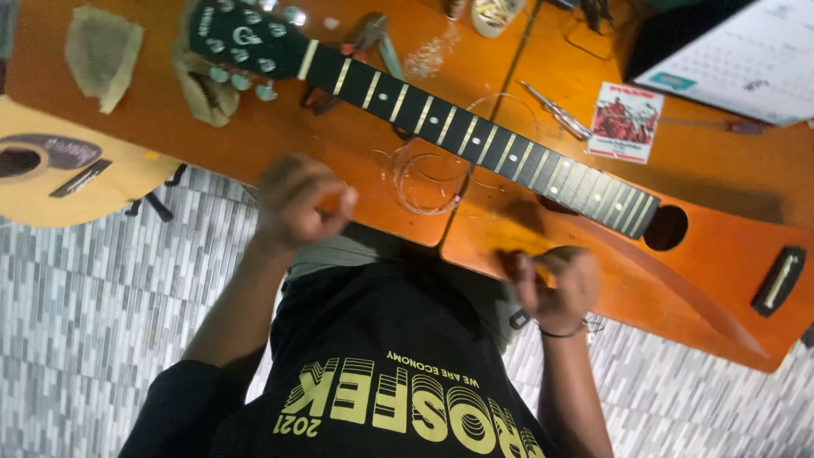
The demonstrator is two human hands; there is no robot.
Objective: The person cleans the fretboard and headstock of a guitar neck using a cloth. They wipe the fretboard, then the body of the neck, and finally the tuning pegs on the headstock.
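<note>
An orange acoustic guitar [704,271] lies flat on an orange wooden table [153,127], with its black fretboard [475,136] running up-left to a black headstock [242,38]. No strings show on the fretboard. Thin coiled guitar strings [424,180] lie beside the neck. My left hand [297,203] hovers blurred at the table's near edge, fingers curled shut. My right hand [555,284] is over the guitar body's near edge, thumb and fingers pinched together. Nothing is visible in either hand, though blur could hide a thin string.
A red-and-white string packet [626,120] and a metal tool [555,110] lie beyond the neck, with pliers [377,42] near the headstock. Cloths [102,55] sit at the far left. A second, pale guitar [51,170] juts in at the left. Papers [746,59] lie at the top right.
</note>
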